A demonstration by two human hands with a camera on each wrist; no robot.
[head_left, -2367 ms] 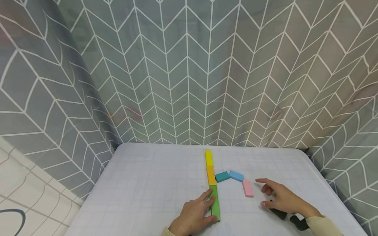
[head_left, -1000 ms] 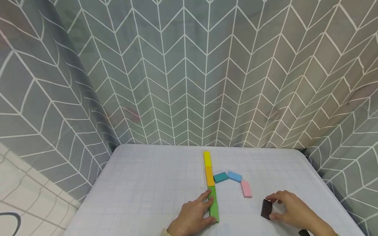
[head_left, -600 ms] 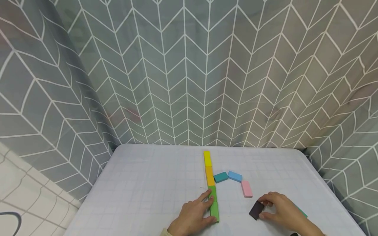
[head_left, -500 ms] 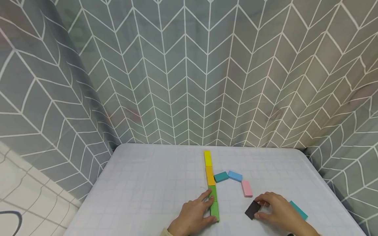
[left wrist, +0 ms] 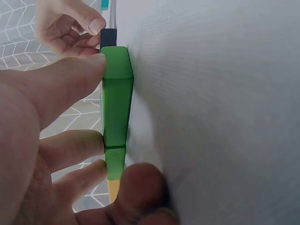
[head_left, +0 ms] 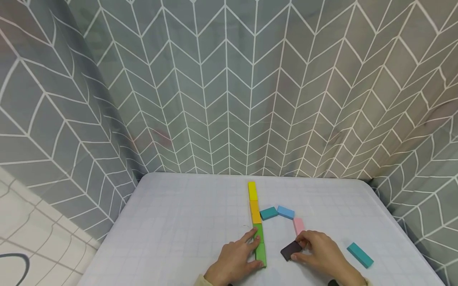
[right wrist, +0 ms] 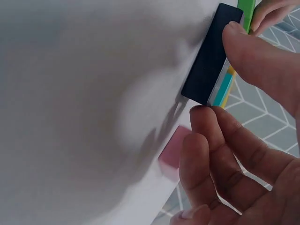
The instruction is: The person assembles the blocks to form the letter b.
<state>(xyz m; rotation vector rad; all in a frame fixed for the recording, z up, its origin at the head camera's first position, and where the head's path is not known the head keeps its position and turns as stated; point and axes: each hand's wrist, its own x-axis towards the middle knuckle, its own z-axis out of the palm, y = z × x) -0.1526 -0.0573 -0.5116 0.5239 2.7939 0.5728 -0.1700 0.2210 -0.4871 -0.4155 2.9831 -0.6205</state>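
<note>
My left hand (head_left: 234, 258) lies along two green blocks (head_left: 261, 256) placed end to end. In the left wrist view its thumb touches the nearer green block (left wrist: 117, 110), while its other fingers stretch along the row. My right hand (head_left: 322, 252) pinches a black block (head_left: 291, 251) between thumb and fingertips, tilted and right of the green blocks. Beyond them the row goes on with orange (head_left: 255, 211) and yellow (head_left: 252, 191) blocks. A curve of teal (head_left: 268, 213), blue (head_left: 286, 212) and pink (head_left: 298, 225) blocks branches right; the right fingers partly cover the pink one in the head view.
A loose teal block (head_left: 360, 255) lies on the white table (head_left: 179, 222) right of my right hand. A dark object (head_left: 333, 283) shows at the right wrist. A patterned grey curtain (head_left: 229, 99) hangs behind the table and at both sides.
My right hand has picked up the black block and carried it left, toward the green blocks, uncovering the loose teal block. The left hand has stayed on the green blocks.
</note>
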